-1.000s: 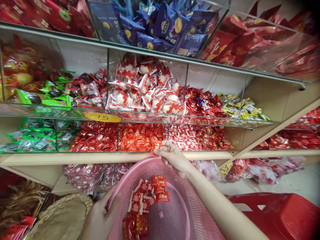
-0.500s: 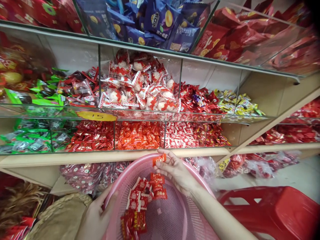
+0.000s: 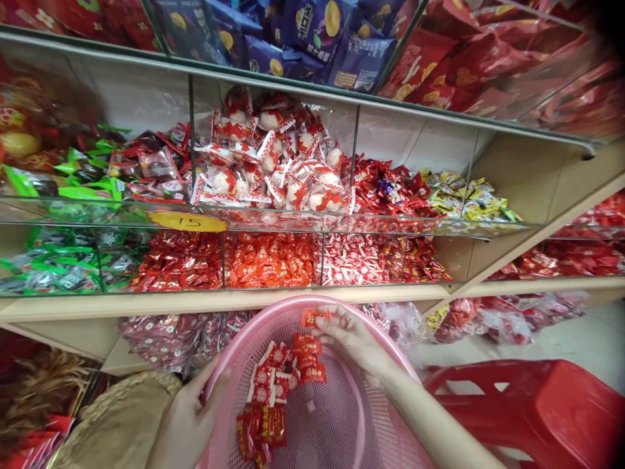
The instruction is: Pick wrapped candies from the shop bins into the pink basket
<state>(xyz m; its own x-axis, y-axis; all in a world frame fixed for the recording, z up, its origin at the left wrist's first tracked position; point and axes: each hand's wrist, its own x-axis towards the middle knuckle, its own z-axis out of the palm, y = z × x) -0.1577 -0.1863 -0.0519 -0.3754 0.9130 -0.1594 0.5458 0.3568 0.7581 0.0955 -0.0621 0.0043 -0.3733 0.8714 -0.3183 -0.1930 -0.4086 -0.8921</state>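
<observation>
Orange-red, the small glossy wrapped candy (image 3: 312, 317) sits at the right hand's (image 3: 349, 339) fingertips, right of frame centre, within the far rim of the round pink mesh plastic basket (image 3: 334, 417). Long axis roughly crosswise in the frame. Directly below it in view: a short column of matching orange-red candies (image 3: 308, 358) on the basket's inner side; whether a gap separates them in depth, cannot tell. Right hand nearer; its thumb and fingers pinch the candy, no clear space between.

Left hand (image 3: 193, 410), lower left of centre, clasps the basket's left rim, fingers partly hidden. Beside the column: red-and-white wrapped candies (image 3: 273, 378); nearer the bottom edge, dark-red candies with yellow lettering (image 3: 261, 426).
</observation>
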